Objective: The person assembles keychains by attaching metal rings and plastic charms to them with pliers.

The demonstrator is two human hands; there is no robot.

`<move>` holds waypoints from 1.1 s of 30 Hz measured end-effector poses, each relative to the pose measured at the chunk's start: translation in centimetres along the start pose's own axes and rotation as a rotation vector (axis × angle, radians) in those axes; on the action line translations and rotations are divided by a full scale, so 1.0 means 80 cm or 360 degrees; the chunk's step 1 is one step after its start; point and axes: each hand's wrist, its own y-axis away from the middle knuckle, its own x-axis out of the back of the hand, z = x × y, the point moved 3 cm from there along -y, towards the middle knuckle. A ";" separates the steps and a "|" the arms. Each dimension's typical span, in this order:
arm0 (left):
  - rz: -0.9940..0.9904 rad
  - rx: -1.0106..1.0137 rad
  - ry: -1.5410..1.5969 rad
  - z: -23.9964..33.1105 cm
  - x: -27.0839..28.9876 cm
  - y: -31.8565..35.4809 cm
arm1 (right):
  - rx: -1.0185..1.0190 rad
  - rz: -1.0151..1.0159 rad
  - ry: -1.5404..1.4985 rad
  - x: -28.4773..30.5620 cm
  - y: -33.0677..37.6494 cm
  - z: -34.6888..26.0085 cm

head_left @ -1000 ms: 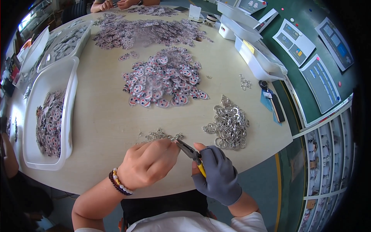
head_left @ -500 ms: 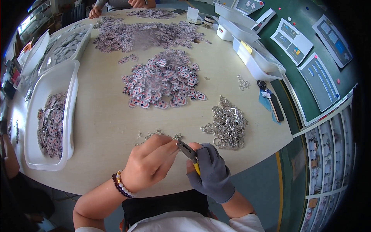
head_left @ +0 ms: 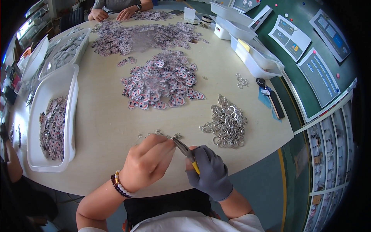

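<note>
Round beige table (head_left: 104,127), green floor to the right with printed sheets (head_left: 291,36) laid on it. We see a big spread of flat printed charms (head_left: 160,83) mid-table, a second, wider spread (head_left: 143,36) farther back. White tray (head_left: 71,100) on the left holds more charms; a clear tray (head_left: 63,48) sits behind it. White bins (head_left: 251,58) line the far right edge. Pile of metal split rings (head_left: 226,123) sits right of centre, near the right hand. Dark phone-like slab (head_left: 273,103) lies on a blue card by the right rim. Small cluster of loose rings (head_left: 242,81) lies beyond the pile. Another person's hands (head_left: 112,14) rest at the far edge.

Near edge: our left hand (head_left: 145,164), bare with a beaded bracelet (head_left: 119,185), has its fingers pinched together on something small; we cannot tell what, the fingers hide it. Our right hand (head_left: 208,170), grey glove, is closed around yellow-handled pliers (head_left: 185,150). Pliers' long axis runs diagonally, handles low right in the glove, nose pointing up-left and meeting the left fingertips. A short line of small metal bits (head_left: 166,135) lies on the table just beyond both hands. Nothing stands between the hands and the ring pile.
</note>
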 end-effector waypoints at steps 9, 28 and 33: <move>0.0034 -0.0177 -0.0217 0.000 0.006 -0.002 | -0.0025 -0.0156 -0.0281 0.039 -0.002 0.009; -0.0081 -0.0428 -0.0488 0.003 0.003 -0.002 | -0.0026 -0.0404 -0.0102 0.061 -0.004 0.009; -0.0088 -0.0501 -0.0518 0.007 0.003 -0.005 | -0.0041 -0.0501 -0.0101 0.064 -0.003 0.011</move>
